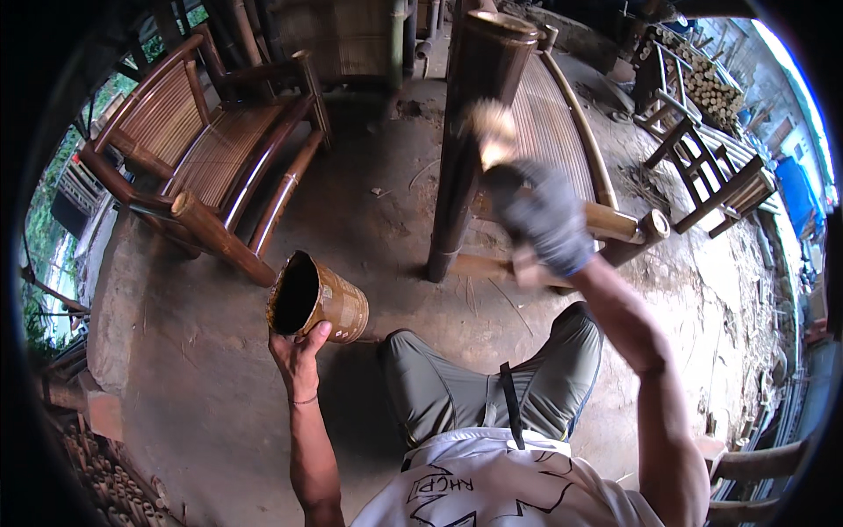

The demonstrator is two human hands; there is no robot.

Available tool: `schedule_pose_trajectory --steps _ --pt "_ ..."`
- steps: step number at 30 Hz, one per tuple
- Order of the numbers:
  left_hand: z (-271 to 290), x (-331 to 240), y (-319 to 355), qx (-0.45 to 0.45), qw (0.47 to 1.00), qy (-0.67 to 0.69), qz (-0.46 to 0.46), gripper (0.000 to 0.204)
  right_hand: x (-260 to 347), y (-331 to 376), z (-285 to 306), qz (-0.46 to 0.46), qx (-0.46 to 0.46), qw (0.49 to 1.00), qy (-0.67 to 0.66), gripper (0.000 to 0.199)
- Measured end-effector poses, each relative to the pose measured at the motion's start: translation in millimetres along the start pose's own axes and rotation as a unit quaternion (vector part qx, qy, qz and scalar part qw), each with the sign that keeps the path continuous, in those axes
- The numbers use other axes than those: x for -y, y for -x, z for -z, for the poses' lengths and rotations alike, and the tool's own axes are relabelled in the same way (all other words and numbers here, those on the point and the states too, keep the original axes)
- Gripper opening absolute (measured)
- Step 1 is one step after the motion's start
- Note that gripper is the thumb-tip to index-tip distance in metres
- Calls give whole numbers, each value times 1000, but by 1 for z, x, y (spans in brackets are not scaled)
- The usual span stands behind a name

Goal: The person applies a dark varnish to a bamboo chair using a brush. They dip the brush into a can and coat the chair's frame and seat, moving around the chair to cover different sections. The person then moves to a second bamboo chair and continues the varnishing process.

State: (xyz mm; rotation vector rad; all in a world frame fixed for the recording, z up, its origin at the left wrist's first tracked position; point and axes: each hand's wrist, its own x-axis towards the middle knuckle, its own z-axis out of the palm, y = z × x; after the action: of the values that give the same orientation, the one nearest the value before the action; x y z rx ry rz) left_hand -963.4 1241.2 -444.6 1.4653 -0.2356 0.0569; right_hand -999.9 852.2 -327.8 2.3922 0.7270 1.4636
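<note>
In my bare left hand (299,356) is a brown paint can (344,309), tilted with its dark mouth toward the left; thumb and fingers grip its lower side. My right hand (543,215) wears a grey glove and is closed on a brush (493,132) with pale bristles, blurred by motion. That brush is in front of a bamboo bench (562,114), overlapping its dark, glossy post (453,198); whether the bristles touch it I cannot tell. The bench has a slatted surface and paler bamboo rails.
To the left stands a glossy brown bamboo armchair (233,140). Smaller dark wooden frames (711,176) stand at the right, with a stack of cut bamboo poles (707,88) behind. More bamboo pieces (110,479) lie at the lower left. Debris lies on the concrete floor (219,386).
</note>
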Motion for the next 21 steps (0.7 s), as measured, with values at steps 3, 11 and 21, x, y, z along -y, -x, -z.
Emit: schedule_pose_trajectory --steps 3,11,21 --pt "4 11 -3 15 1000 3 16 63 81 88 -65 -173 206 954 -132 22" --pt "17 21 -7 12 1000 8 17 65 49 91 -62 -187 240 913 -270 41" --pt "15 16 -4 52 998 -44 -2 59 96 110 -73 -87 98 991 -31 34"
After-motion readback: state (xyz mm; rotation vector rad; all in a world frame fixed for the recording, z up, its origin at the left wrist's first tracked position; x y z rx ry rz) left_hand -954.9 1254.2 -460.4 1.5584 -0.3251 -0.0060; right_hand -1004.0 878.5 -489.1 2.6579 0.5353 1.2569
